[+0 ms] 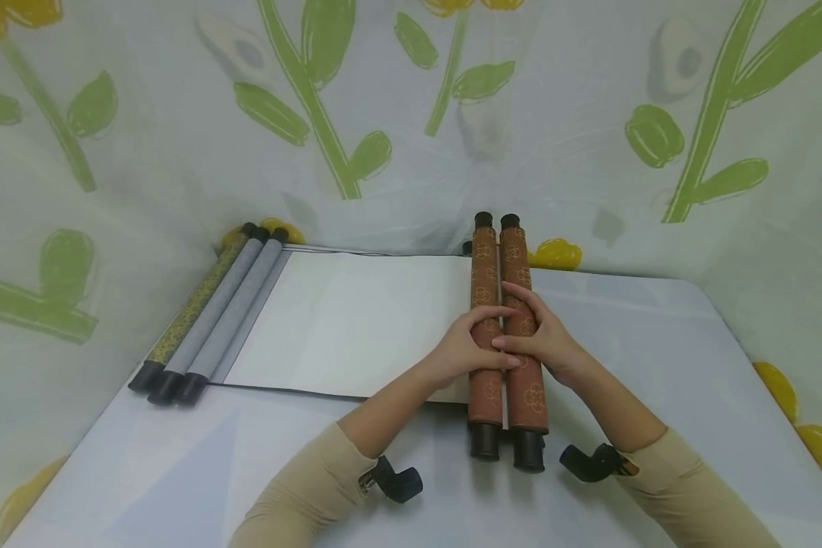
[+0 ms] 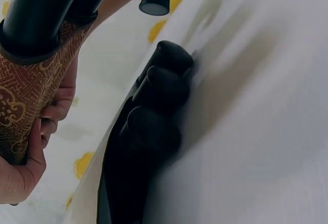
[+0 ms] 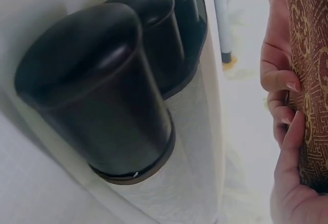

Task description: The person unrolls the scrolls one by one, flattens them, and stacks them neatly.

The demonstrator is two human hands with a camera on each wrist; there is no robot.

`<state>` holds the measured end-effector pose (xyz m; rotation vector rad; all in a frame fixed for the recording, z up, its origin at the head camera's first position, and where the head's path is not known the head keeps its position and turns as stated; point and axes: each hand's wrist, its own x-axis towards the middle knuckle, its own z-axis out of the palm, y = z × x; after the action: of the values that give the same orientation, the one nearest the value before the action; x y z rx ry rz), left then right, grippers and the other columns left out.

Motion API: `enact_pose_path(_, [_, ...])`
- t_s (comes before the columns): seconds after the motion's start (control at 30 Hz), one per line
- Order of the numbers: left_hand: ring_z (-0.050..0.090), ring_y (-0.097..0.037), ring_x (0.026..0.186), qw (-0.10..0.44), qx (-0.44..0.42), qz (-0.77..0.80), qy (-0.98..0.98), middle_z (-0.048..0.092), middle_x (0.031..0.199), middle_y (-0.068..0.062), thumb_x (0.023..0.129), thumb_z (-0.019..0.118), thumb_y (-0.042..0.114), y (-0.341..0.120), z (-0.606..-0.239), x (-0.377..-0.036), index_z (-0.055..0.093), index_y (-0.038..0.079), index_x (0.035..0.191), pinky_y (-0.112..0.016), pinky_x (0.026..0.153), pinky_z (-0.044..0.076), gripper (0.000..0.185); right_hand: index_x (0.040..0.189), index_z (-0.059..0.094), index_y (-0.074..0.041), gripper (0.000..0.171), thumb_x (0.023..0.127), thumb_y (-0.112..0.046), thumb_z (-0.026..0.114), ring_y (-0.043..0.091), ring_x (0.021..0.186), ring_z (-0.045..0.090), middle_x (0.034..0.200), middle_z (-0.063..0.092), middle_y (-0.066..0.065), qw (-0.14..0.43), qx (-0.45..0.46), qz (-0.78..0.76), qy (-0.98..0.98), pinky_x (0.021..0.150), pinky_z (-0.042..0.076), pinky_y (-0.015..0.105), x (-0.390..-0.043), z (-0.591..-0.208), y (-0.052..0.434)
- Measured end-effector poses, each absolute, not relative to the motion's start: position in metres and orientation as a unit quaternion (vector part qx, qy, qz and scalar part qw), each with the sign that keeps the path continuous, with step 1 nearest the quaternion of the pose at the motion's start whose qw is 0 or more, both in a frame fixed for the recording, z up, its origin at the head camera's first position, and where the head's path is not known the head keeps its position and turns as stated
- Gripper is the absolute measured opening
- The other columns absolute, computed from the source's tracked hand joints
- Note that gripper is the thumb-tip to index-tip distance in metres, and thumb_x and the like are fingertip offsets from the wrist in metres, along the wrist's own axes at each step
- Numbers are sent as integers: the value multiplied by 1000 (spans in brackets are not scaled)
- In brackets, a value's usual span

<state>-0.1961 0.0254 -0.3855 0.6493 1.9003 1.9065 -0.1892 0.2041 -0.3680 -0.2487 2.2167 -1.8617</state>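
— While both hands sit on the pair of brown patterned scroll rollers with black end caps [image 1: 505,335], what is each one doing?

— The left hand [image 1: 460,352] curls its fingers over the nearer-left roller, gripping it; the right hand [image 1: 546,341] wraps the right roller, thumb reaching across; neither is released or clenched on nothing.

— And where do the rollers lie?

— Side by side and touching, along the right edge of the unrolled white scroll sheet [image 1: 356,320] on the pale grey tabletop [image 1: 657,358]; three grey and gold rolled scrolls [image 1: 208,312] rest at the sheet's left edge, well apart.

— How would one handle this well?

— Probably by keeping the two rollers parallel and pressed together; even pressure from both hands, so the sheet stays square and flat; a skewed roller would likely wrinkle the paper.
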Motion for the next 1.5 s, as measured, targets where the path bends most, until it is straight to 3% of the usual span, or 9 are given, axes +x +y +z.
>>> enact_pose_path(0.4, [46, -24, 118, 186, 230, 652, 698, 40, 142, -12, 75, 75, 5, 11, -385, -197, 47, 22, 137, -33, 87, 47, 70, 150, 17, -22, 89, 79, -1, 67, 39, 120, 39, 148, 22, 20, 137, -57, -633, 759, 82, 48, 37, -189, -363, 198])
enact_pose_path(0.7, [50, -20, 103, 142, 198, 648, 721, 43, 138, -9, 72, 62, -1, 8, -382, -196, 47, 21, 137, -31, 79, 46, 71, 151, 19, -22, 92, 74, 2, 65, 35, 117, 36, 147, 20, 21, 129, -67, -624, 768, 83, 43, 35, -189, -358, 199])
enact_pose_path(0.9, [47, -20, 111, 133, 189, 620, 750, 40, 136, -8, 73, 78, 16, 7, -385, -195, 47, 28, 137, -37, 88, 46, 72, 149, 25, -18, 89, 74, 3, 67, 34, 115, 39, 145, 26, 19, 103, -72, -620, 775, 85, 42, 34, -187, -360, 196])
enact_pose_path(1.07, [41, -22, 110, 130, 191, 592, 772, 36, 131, -12, 71, 81, 23, 5, -384, -194, 47, 31, 137, -42, 86, 44, 74, 146, 31, -16, 84, 76, -6, 75, 31, 115, 43, 144, 33, 16, 72, -37, -595, 800, 88, 43, 36, -186, -362, 187])
enact_pose_path(1.3, [43, -24, 108, 132, 184, 580, 783, 36, 130, -14, 71, 80, 21, 4, -384, -196, 46, 30, 137, -41, 84, 45, 74, 145, 33, -15, 85, 73, -6, 77, 32, 115, 45, 143, 35, 16, 71, -15, -576, 814, 88, 43, 39, -187, -362, 184])
enact_pose_path(1.5, [43, -26, 107, 136, 182, 576, 785, 36, 132, -15, 73, 68, 8, 2, -383, -196, 44, 30, 138, -39, 81, 44, 73, 145, 32, -14, 82, 74, 1, 70, 34, 114, 42, 143, 33, 19, 77, -14, -573, 816, 85, 42, 39, -188, -363, 188])
